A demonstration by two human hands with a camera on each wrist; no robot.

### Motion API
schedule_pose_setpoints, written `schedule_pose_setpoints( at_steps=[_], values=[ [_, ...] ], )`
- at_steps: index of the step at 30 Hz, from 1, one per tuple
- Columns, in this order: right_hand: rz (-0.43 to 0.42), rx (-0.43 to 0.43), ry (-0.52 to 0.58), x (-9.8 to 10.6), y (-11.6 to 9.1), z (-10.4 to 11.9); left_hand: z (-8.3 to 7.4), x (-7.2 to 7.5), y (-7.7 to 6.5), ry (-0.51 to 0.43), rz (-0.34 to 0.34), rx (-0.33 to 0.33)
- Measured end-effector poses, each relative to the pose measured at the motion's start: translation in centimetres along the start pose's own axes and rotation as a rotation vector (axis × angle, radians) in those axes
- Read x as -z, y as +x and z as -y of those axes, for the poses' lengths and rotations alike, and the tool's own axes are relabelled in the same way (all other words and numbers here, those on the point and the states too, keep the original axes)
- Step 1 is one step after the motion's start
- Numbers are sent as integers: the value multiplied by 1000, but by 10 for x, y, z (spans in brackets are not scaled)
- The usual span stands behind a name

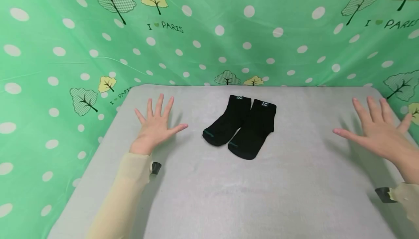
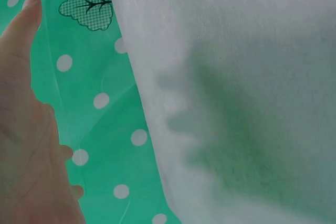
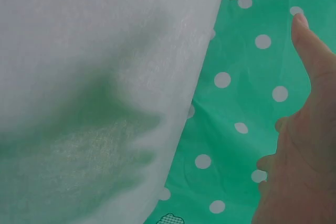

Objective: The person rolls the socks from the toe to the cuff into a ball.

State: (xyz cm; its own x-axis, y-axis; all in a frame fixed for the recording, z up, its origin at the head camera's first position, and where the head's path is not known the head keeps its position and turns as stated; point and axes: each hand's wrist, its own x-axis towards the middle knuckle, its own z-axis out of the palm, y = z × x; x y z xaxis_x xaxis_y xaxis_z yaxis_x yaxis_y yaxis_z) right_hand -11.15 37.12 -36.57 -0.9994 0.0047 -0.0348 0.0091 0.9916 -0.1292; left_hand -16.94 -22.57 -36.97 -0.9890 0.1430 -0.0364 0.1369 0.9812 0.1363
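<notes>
Two black socks (image 1: 250, 131) lie side by side on the pale table (image 1: 209, 202), toes toward the near left and cuffs toward the back. Each cuff carries a small "LC" label, and the cuff of the left one (image 1: 226, 120) is right next to the other's. To the left of the socks, my left hand (image 1: 155, 128) is held above the table with its fingers spread, holding nothing. Far to the right, my right hand (image 1: 379, 133) has its fingers spread too, with nothing in it. In the wrist views only part of each hand shows, over shadows on the table.
A green polka-dot cloth (image 1: 196, 24) with printed trees hangs behind the table and down its sides. Small black objects (image 1: 156, 168) show at both wrists by the cream sleeves (image 1: 122, 195). The table's left edge (image 2: 139, 87) appears in the left wrist view.
</notes>
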Motion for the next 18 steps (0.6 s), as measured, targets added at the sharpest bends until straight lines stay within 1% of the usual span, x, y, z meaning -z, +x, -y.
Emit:
schedule_pose_setpoints(
  at_steps=[18],
  values=[
    [2,12,7,2,1,3,-7,-1,2,11,-1,-13]
  ],
)
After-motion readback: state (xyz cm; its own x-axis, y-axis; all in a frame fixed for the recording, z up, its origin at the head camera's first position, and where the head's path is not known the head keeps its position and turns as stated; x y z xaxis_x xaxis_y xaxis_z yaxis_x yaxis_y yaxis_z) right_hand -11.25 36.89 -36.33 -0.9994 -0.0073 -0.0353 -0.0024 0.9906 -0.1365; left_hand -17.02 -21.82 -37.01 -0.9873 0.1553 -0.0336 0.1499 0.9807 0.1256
